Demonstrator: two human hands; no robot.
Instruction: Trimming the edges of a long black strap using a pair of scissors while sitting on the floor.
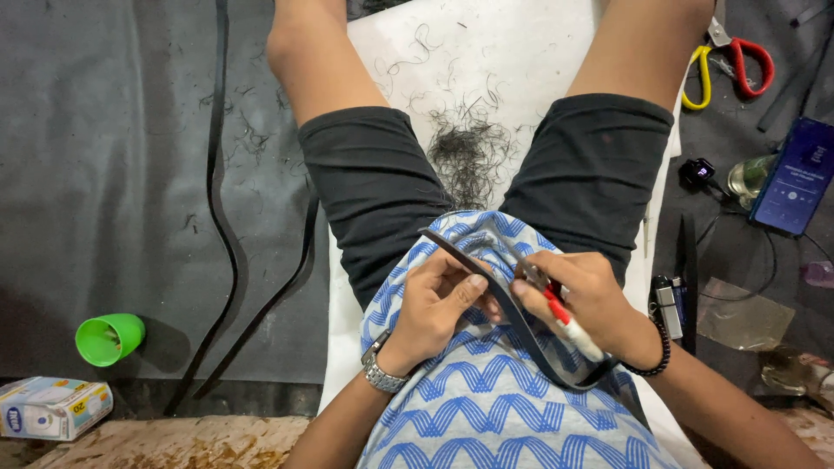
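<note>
Sitting on the floor with legs apart, the person had a thin black strip (504,300) held right over the lap, against the blue zigzag shirt (486,408). Left hand (439,304) was closed in a pinch on the strip, thumb on top, fingers curled under, wristwatch (380,373) showing. Right hand (591,300) was wrapped around a small red-and-white-handled cutter (565,326), blade end sitting on the strip just beside the left thumb; it also seemed to steady the strip, can't tell for sure. The strip curved from the upper left down under the right wrist, so I'd guess it was light and bendy, rubbery or leathery, probably floppy unless gripped close to the working spot, which is where the left hand had it. Edges looked thin, so a firm pinch near the blade made sense, though fingers sat awfully close to it. Black shavings (469,152) were piled on the white sheet (539,52) between the knees. More long strips (217,174) lay on the dark mat at left, near a green cup (109,337) and a small box (52,408). Scissors (734,65) and a phone (795,178) were off to the right.
</note>
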